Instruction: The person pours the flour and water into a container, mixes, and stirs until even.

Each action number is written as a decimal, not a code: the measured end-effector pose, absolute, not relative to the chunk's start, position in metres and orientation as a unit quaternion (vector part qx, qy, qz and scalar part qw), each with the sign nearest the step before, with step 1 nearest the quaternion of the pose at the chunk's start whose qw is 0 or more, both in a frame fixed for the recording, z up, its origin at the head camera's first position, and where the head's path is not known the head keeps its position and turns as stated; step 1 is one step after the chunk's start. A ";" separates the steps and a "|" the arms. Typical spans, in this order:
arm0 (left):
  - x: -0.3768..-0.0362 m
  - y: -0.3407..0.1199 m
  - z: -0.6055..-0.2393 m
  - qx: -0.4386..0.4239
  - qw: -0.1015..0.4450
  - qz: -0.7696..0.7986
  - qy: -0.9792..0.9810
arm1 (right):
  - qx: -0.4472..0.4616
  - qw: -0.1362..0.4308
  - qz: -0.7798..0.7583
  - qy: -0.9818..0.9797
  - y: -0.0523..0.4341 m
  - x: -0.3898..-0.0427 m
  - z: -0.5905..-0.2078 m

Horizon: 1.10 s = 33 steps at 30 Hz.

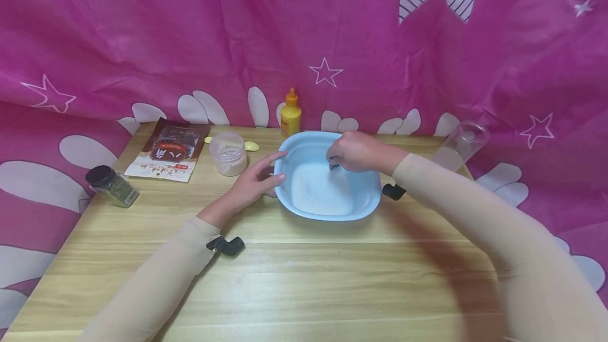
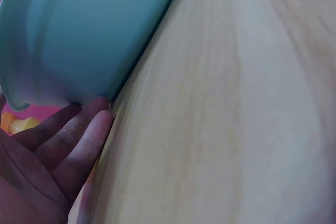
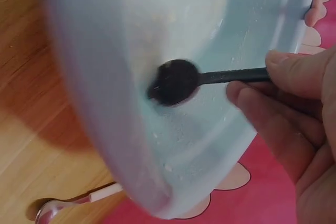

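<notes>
At the frame's center, your right hand pinches a black spoon inside the blue basin of white powder on the table, apparently mid-stir, while your left hand, fingers straight, steadies the basin's rim; next, likely gentle circular strokes.

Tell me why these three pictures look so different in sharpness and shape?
Head view: sharp, evenly lit, but the table edges bow. Left wrist view: the blue basin is soft, too close. Right wrist view: the basin rim smears, while the black spoon is clearer.
</notes>
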State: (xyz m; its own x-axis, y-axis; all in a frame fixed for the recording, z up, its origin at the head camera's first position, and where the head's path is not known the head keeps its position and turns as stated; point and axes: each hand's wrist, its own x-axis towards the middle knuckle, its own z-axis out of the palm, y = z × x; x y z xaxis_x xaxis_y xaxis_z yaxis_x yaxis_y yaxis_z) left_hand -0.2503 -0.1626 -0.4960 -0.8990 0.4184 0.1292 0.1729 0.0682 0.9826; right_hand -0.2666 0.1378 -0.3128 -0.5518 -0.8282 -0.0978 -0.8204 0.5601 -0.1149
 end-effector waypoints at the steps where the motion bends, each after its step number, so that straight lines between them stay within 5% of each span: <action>1: -0.250 -0.162 -0.496 0.204 0.094 0.652 0.725 | -0.467 0.072 -0.024 0.881 0.140 -0.267 -0.314; 18: -0.249 -0.162 -0.493 0.201 0.094 0.646 0.731 | -0.374 0.181 -0.207 0.886 0.142 -0.294 -0.354; 27: -0.246 -0.160 -0.487 0.200 0.096 0.649 0.728 | -0.318 0.067 -0.175 0.929 0.157 -0.309 -0.359; 33: -0.246 -0.161 -0.487 0.199 0.095 0.648 0.729 | -0.298 0.180 -0.250 0.903 0.162 -0.308 -0.358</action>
State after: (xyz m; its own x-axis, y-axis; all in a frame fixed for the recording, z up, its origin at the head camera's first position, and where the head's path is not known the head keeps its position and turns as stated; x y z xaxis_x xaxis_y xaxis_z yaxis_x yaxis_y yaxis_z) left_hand -0.2455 -0.1609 -0.4867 -0.9029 0.4129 0.1197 0.1670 0.0804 0.9827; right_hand -0.3076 0.1619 -0.3576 -0.7571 -0.6290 -0.1765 -0.4492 0.6973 -0.5585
